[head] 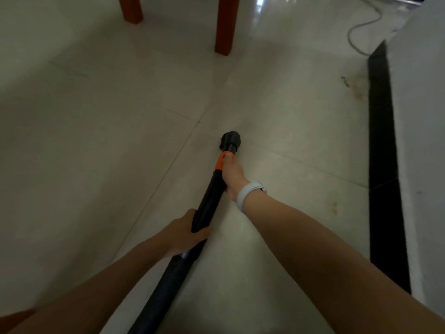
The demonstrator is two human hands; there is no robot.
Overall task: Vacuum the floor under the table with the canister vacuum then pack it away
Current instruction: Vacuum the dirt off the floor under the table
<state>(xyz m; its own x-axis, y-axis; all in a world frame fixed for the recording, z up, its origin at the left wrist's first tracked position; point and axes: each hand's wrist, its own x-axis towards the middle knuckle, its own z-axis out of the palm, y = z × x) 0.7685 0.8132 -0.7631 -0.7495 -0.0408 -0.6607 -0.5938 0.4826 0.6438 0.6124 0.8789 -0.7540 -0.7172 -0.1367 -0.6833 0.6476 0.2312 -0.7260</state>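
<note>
A black vacuum wand (210,198) with an orange collar (221,162) slants across the pale tiled floor (120,141). Its round black nozzle (230,140) rests near the floor at centre. My right hand (232,175), a pale band on its wrist, grips the wand just below the orange collar, thumb on the collar. My left hand (186,233) grips the wand's lower end where the ribbed black hose (166,283) joins it. The hose runs off the bottom edge. The canister is out of view.
Two orange-brown wooden table legs (225,25) (131,8) stand at the top. A white wall with a black skirting strip (382,153) runs along the right. A pale cable (361,30) loops on the floor at top right. Small bits of debris (354,85) lie beside the skirting.
</note>
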